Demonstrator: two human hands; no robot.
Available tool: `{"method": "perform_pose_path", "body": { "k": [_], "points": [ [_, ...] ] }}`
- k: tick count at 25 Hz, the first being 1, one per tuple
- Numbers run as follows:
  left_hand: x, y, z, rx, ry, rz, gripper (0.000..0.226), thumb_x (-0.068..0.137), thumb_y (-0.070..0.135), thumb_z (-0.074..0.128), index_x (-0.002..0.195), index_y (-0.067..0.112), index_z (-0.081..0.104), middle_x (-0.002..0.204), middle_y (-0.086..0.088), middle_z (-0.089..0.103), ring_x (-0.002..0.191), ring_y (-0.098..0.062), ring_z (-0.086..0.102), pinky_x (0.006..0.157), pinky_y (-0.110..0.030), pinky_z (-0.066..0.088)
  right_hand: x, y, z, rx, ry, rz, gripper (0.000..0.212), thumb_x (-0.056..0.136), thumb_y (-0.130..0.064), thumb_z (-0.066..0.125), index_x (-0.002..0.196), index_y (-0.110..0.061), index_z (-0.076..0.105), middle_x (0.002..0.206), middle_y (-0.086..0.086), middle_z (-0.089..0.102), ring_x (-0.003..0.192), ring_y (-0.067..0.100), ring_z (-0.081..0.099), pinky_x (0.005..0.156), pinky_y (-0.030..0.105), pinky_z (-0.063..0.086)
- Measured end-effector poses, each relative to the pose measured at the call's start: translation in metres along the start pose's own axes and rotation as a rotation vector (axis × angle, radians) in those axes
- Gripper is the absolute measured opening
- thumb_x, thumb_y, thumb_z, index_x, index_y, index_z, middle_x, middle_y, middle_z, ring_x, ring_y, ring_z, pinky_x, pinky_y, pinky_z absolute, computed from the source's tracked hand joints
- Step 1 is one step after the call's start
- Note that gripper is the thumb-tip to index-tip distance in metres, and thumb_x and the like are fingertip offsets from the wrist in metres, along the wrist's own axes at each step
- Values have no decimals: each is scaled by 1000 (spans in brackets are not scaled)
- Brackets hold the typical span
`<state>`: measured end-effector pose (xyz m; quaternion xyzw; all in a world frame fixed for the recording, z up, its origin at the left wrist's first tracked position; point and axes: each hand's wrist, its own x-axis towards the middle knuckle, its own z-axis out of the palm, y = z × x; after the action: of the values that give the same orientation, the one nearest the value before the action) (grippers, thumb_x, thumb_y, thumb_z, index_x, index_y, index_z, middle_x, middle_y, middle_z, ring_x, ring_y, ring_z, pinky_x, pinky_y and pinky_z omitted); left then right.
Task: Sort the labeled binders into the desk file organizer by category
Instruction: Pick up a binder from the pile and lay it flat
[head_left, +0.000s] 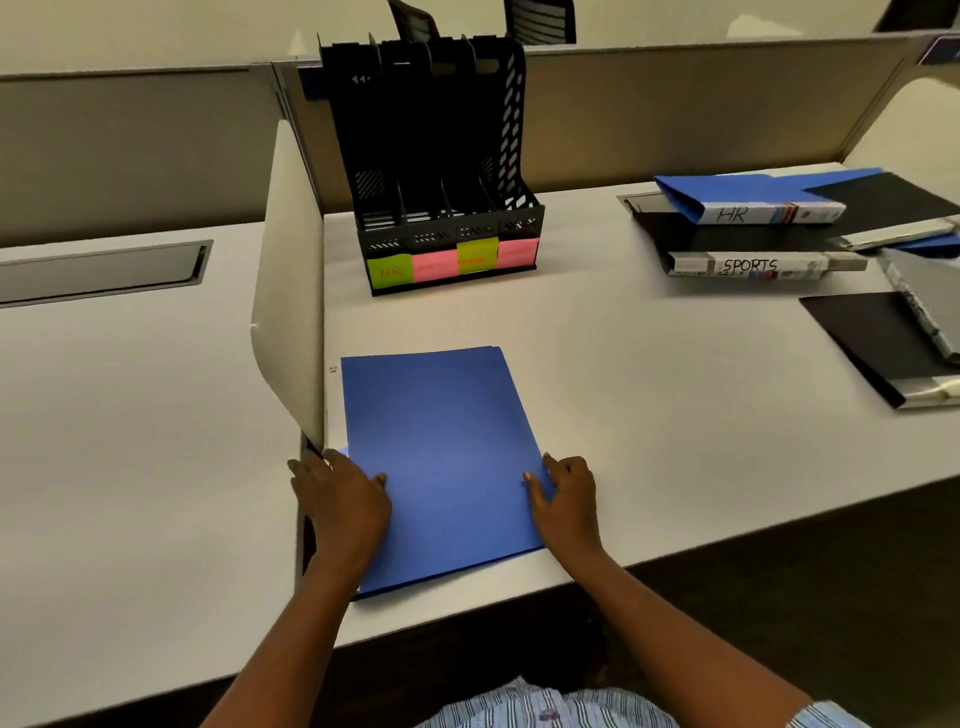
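A blue binder lies flat on the desk close to the front edge. My left hand rests on its left edge with the fingers spread over the cover. My right hand grips its right edge. The black file organizer stands at the back of the desk with its slots empty and green and pink sticky labels along its base; the leftmost reads HR. At the right lie a blue binder marked HR and a black one marked SPORTS.
More black and blue binders are piled at the right edge of the desk. A white divider panel stands just left of the blue binder. A low partition wall runs behind the organizer.
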<state>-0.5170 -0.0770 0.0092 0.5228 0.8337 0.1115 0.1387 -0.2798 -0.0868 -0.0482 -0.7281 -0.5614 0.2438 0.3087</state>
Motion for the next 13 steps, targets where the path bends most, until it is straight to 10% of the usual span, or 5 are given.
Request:
{"method": "perform_pose_path", "body": {
  "k": [4, 13],
  "points": [
    [-15, 36, 14, -24, -12, 289, 72, 97, 34, 45, 148, -2, 9, 158, -19, 4, 146, -34, -5, 120, -39, 0, -3, 4, -9, 9, -51, 9, 41, 95, -31, 58, 126, -5, 57, 119, 10, 55, 108, 22, 54, 88, 23, 43],
    [-57, 102, 59, -172, -229, 455, 66, 98, 42, 40, 147, 2, 22, 157, -14, 17, 146, -30, 1, 119, -39, 7, -16, 34, -56, -266, -68, -48, 55, 97, -46, 46, 143, -17, 39, 148, 4, 40, 136, 20, 36, 111, 34, 29]
  ]
}}
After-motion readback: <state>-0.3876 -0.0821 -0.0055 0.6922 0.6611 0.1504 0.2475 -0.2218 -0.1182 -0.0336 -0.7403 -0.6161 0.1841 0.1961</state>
